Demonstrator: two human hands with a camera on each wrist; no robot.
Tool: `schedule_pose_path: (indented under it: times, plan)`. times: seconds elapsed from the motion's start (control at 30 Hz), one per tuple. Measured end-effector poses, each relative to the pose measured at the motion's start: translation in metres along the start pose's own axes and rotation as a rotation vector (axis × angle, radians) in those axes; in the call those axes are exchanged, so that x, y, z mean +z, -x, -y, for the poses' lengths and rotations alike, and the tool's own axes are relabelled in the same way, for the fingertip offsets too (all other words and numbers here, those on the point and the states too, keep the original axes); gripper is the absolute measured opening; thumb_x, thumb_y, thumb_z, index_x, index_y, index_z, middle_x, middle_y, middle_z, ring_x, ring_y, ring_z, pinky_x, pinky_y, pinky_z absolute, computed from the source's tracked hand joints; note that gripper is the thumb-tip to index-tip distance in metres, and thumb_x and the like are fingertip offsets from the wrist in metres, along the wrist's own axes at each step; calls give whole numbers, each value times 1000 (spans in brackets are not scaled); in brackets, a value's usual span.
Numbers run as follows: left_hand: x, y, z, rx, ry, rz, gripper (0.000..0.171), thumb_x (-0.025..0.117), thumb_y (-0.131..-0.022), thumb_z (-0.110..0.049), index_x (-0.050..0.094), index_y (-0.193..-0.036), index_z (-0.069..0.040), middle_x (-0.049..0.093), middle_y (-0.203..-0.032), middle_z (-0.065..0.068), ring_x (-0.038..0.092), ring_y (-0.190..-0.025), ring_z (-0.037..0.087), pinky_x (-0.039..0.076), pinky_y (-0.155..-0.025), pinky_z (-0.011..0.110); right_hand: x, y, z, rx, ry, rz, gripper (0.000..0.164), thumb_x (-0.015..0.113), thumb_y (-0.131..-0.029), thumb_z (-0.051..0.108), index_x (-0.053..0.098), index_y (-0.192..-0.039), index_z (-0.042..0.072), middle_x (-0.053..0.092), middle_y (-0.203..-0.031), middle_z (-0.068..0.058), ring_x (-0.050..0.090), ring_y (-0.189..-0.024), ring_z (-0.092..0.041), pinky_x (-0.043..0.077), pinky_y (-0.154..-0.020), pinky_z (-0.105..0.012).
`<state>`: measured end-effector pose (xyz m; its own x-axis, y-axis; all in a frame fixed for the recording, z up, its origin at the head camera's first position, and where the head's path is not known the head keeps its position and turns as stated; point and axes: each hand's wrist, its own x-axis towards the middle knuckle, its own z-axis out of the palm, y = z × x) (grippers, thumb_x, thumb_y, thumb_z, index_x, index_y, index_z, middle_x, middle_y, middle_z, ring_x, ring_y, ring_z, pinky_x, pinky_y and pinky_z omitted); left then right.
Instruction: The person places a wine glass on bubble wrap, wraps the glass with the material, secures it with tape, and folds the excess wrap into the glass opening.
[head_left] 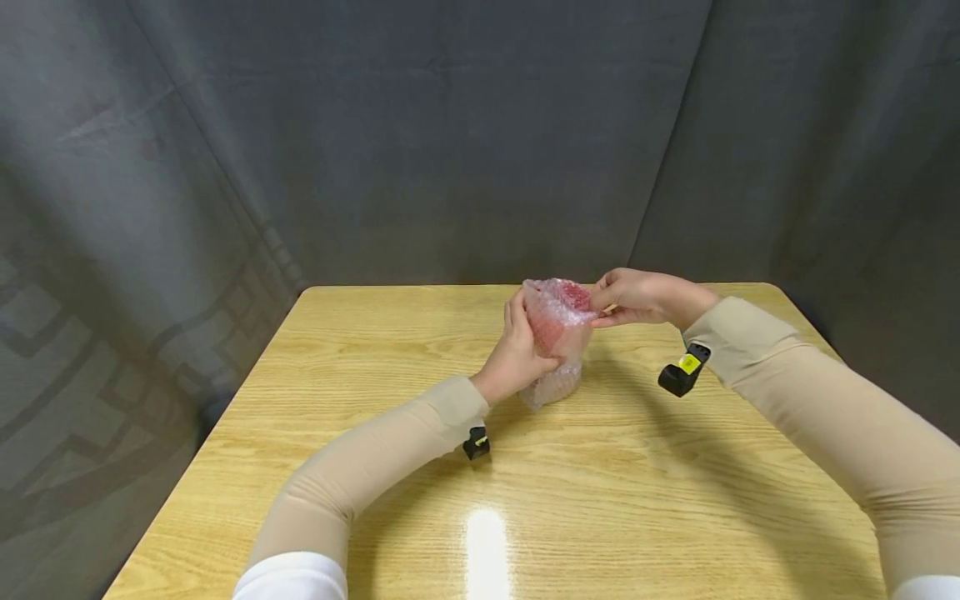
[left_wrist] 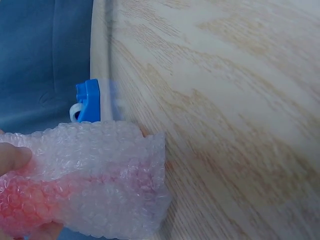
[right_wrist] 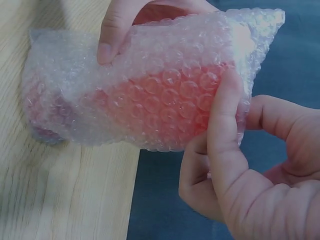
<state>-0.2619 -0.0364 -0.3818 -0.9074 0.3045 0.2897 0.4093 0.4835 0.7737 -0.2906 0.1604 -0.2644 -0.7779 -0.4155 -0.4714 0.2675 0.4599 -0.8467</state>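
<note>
A bubble wrap bundle (head_left: 564, 367) stands upright over the back half of the table, its lower end at or near the wood. Something red (right_wrist: 165, 102) shows through the clear bubbles; its kind is hidden. My left hand (head_left: 517, 354) grips the bundle's side, with the thumb across the front. At the upper end, my right hand (head_left: 637, 297) pinches the edge of the bubble wrap between thumb and fingers. In the left wrist view, the bundle (left_wrist: 110, 175) covers the lower left, and only parts of the fingers show.
The wooden table (head_left: 360, 367) reaches back to a dark grey curtain (head_left: 450, 150). A small blue object (left_wrist: 89, 102) with a white ring, resembling a tape dispenser, is by the table edge in the left wrist view. The right forearm mostly hides that area in the head view.
</note>
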Motion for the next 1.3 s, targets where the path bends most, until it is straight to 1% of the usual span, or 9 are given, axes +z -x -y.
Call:
schedule_pose_path:
  times: [0.17,0.4,0.6,0.8,0.93,1.03,1.13,1.2,1.3]
  plan:
    - [0,-1,0,8,-6,3,116,86,-72,-9,-1,-148,-16,21,-143,12,39,-134,30,40,-110,38,1,-2,-1,0,-11,1,5,48,-90,-7,49,-94,-4,54,-86,-5,59,-74,-8,57,-74,-19]
    - [-2,-1,0,6,-3,-3,115,85,-72,-9,-1,-148,-16,20,-144,11,40,-133,29,40,-109,38,-3,2,1,10,-56,31,18,53,-98,8,47,-109,-5,53,-100,-8,61,-86,-13,56,-84,-24]
    - [-2,-2,2,12,-1,-4,116,86,-71,-7,-1,-148,-14,21,-144,13,41,-132,31,42,-108,38,-4,4,3,-2,-38,57,4,59,-93,2,62,-91,1,60,-92,-6,64,-84,-12,57,-82,-23]
    - [-1,-3,3,36,-13,-7,116,86,-70,-7,0,-148,-13,22,-142,14,42,-130,30,42,-108,37,0,1,1,-8,-33,44,10,55,-91,-4,61,-84,1,61,-84,-4,63,-78,-9,56,-77,-18]
    - [-1,-2,2,36,-20,-6,116,86,-70,-7,0,-147,-12,22,-142,14,41,-131,30,41,-109,37,2,1,1,-10,2,29,9,55,-90,-2,56,-83,3,56,-84,-3,58,-77,-9,56,-74,-18]
    - [-1,-2,2,33,-21,-9,116,86,-70,-7,0,-148,-12,22,-142,14,41,-131,31,41,-109,37,1,3,3,-3,51,6,5,55,-93,6,53,-91,2,49,-90,-4,53,-79,-12,56,-74,-19]
    - [-1,-2,2,37,-16,-16,116,86,-70,-7,1,-148,-13,23,-142,13,41,-132,30,41,-108,38,-2,5,5,1,81,-25,17,51,-98,12,47,-107,-2,45,-97,-6,51,-81,-12,57,-75,-21]
    - [0,-2,2,39,-12,-19,115,86,-70,-7,2,-147,-14,23,-141,13,41,-132,30,42,-108,38,-4,5,6,-5,78,-33,24,47,-99,10,42,-117,-6,46,-99,-7,53,-81,-12,57,-76,-21]
    - [0,-2,2,35,-7,-22,115,87,-70,-7,2,-147,-15,22,-141,12,40,-132,30,42,-108,38,-5,4,6,-12,60,-29,27,44,-99,5,41,-121,-10,49,-98,-7,54,-81,-11,57,-77,-20]
